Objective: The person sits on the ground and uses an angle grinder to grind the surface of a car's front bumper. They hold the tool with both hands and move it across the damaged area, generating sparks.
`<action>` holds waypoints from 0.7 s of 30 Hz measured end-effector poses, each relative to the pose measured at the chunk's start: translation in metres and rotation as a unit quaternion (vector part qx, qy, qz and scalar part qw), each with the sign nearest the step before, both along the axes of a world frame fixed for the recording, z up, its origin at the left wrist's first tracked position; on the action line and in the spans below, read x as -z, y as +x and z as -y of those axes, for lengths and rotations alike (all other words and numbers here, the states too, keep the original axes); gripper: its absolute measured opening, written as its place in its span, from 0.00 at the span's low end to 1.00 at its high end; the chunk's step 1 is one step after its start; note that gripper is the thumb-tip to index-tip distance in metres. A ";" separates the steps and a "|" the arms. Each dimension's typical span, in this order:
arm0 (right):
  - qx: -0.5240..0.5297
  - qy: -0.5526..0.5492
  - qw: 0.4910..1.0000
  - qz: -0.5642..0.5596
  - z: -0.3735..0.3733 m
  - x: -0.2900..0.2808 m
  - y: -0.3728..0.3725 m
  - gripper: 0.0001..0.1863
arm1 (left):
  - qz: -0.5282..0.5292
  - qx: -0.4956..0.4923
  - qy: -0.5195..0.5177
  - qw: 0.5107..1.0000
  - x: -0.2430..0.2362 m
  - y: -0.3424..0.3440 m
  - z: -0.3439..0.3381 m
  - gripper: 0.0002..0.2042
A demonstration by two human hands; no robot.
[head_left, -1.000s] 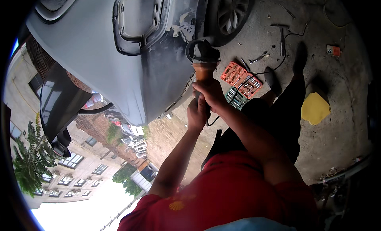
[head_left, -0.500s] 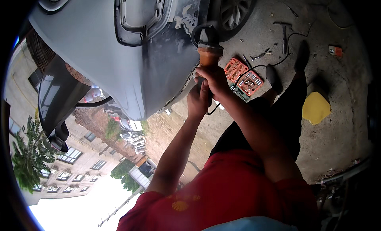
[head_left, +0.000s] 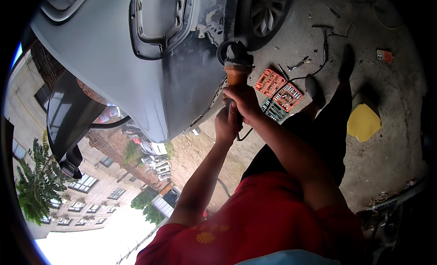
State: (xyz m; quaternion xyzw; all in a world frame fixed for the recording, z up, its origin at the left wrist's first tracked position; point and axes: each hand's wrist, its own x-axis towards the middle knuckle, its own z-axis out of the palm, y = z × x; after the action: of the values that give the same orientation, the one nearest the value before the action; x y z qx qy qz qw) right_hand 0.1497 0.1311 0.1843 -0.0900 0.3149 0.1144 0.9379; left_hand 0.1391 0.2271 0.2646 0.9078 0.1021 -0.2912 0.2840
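Both hands are closed around an angle grinder (head_left: pixel 237 76) with an orange body and a dark head. My right hand (head_left: pixel 246 102) wraps the body just behind the orange part. Lower down, my left hand (head_left: pixel 228 124) grips the dark rear end of the handle. The grinder's round disc (head_left: pixel 222 52) is at the lower edge of a grey car body panel (head_left: pixel 193 66), close to the wheel (head_left: pixel 266 14). Whether the disc touches the panel I cannot tell. Dark sanded patches and bare, chipped paint mark the panel there.
An orange tool case (head_left: pixel 287 97) with sockets lies open on the concrete, near my feet. A power cord (head_left: pixel 314 72) runs past it. A hammer (head_left: pixel 324 41), an orange phone (head_left: pixel 384 56) and a yellow pad (head_left: pixel 363 123) lie farther right. A black car mirror (head_left: pixel 70 162) juts out left.
The grinder and both hands have shifted slightly nearer to me along the panel edge. The whole view has tilted a little, and both grips are unchanged.
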 end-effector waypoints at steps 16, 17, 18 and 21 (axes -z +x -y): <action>-0.028 0.007 1.000 -0.005 -0.001 0.000 -0.008 0.11 | -0.010 -0.029 0.011 0.999 0.001 -0.011 -0.005 0.31; -0.019 0.007 1.000 -0.007 -0.002 0.002 -0.007 0.12 | 0.006 -0.018 -0.002 1.000 0.004 -0.010 -0.005 0.31; -0.012 0.006 1.000 -0.011 0.001 0.002 -0.002 0.12 | 0.030 0.017 -0.007 0.999 0.005 -0.003 -0.002 0.31; 0.039 -0.025 0.999 0.021 0.024 0.001 0.023 0.12 | 0.076 0.085 -0.037 0.993 0.003 0.027 0.027 0.32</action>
State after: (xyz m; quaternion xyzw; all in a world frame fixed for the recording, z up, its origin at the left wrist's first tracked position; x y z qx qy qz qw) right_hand 0.1724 0.1069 0.1833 -0.1035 0.3013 0.0679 0.9455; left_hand 0.1665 0.2005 0.2614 0.9217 -0.0082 -0.2476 0.2986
